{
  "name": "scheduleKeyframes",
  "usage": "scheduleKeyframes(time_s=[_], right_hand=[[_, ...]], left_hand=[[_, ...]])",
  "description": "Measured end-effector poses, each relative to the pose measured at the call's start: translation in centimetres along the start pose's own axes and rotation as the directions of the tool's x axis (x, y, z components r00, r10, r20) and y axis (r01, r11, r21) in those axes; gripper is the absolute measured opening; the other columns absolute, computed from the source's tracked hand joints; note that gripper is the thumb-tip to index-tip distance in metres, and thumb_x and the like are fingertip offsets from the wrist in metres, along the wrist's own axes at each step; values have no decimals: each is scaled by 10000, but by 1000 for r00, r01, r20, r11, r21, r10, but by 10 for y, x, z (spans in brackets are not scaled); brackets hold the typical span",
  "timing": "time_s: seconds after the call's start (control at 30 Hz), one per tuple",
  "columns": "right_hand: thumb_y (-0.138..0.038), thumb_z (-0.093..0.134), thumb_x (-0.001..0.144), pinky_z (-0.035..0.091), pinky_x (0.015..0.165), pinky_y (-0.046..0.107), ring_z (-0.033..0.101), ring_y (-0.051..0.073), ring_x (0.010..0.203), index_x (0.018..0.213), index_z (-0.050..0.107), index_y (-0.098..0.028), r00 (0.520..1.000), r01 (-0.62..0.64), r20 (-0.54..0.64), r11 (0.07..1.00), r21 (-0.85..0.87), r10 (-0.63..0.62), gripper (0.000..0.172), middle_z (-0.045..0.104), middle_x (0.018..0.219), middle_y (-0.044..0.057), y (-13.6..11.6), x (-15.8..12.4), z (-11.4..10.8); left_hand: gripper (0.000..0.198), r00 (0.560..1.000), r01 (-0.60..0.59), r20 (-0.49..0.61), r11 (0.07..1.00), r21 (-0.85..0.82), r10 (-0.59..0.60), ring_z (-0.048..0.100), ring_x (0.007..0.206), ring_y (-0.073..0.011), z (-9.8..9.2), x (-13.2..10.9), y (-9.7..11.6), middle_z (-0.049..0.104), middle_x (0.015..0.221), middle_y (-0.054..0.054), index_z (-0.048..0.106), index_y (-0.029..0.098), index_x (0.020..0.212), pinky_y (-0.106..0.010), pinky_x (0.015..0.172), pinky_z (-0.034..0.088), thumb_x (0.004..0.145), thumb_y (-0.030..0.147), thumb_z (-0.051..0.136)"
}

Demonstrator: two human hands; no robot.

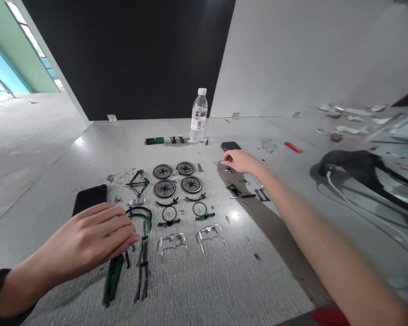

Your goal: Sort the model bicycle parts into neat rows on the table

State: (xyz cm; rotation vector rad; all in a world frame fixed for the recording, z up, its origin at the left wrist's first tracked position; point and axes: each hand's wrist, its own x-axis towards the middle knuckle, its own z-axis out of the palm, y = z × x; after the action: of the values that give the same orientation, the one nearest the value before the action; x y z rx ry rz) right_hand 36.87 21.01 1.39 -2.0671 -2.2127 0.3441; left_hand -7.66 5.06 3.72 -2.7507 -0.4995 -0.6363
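My right hand [238, 161] reaches far forward, thumb and fingers pinched low over small metal bits beside a dark phone [230, 146]. Whatever sits between those fingertips is too small to name. Near me on the left, my left hand [100, 233] hovers with its fingers curled together above a green frame part [113, 280] and a green-and-black fork [143, 267]; its grip is hidden. Between the hands lie model bicycle parts: several spoked wheels [191, 184], a green diamond frame [138, 184], curved mudguards [196, 198] and silver wire racks [211, 235].
A water bottle [199, 117] stands at the back by the dark panel [132, 59]. Left lies a blue-edged phone [90, 199]. On the right are a screwdriver [243, 196], a red cutter [293, 147], a black device with white cable [347, 167] and scattered scraps.
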Motion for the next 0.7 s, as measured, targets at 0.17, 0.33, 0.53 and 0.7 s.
scheduleKeyframes(time_s=[0.17,0.33,0.53,0.7], right_hand=[[-320,600,926,434,655,351,634,216,781,1069,702,-216,999,-34,28,999,-40,35,204,735,1064,111,4,-3,-5],[-343,590,936,424,627,353,630,213,742,1062,703,-217,998,-57,13,998,-31,58,211,741,1024,106,3,-7,-6],[-428,632,915,462,657,361,654,236,806,1087,700,-208,999,-43,6,999,-4,43,288,736,1085,135,0,-3,0],[-421,634,914,489,699,376,664,243,841,1061,714,-219,999,-36,4,999,19,36,262,737,1090,128,2,0,2]], left_hand=[[84,1000,6,-12,1000,-3,-6,653,804,-179,0,-1,0,708,852,-21,663,177,895,-342,741,522,970,181,625],[67,1000,-2,-4,1000,-8,2,653,803,-192,-1,-1,0,707,857,-31,662,161,906,-362,733,518,965,163,629],[73,1000,7,-7,1000,-19,-7,651,793,-179,-1,1,0,701,844,-21,664,164,898,-344,728,517,963,161,630],[85,1000,15,-2,1000,-20,-15,651,792,-175,-1,0,0,697,839,-15,660,170,889,-346,745,521,966,166,626]])
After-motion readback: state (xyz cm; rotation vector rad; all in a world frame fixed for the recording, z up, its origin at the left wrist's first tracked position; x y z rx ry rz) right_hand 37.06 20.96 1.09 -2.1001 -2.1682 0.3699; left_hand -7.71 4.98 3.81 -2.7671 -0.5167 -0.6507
